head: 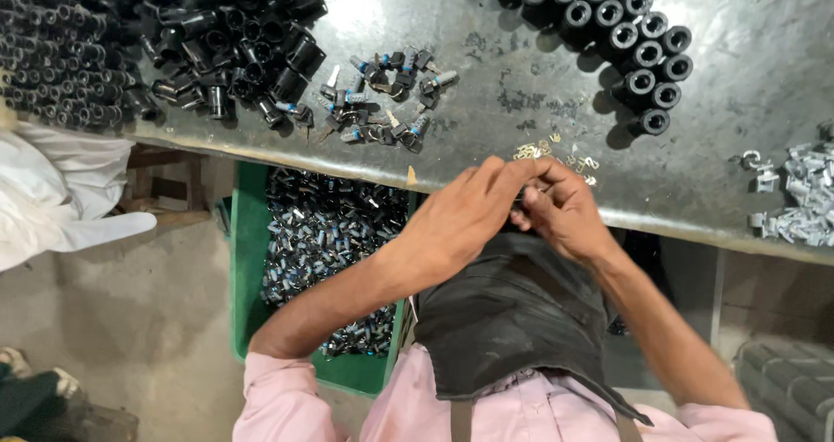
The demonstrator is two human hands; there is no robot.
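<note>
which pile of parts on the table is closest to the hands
The little scatter of brass-coloured metal clips, right by the fingertips of the left hand and right hand. The black cylinders and grey metal pieces lie farther off.

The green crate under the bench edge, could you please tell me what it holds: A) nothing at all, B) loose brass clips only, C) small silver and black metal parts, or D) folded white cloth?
C: the green crate below the metal workbench is heaped with small silver and black metal parts, seen just past the person's left hand.
</note>
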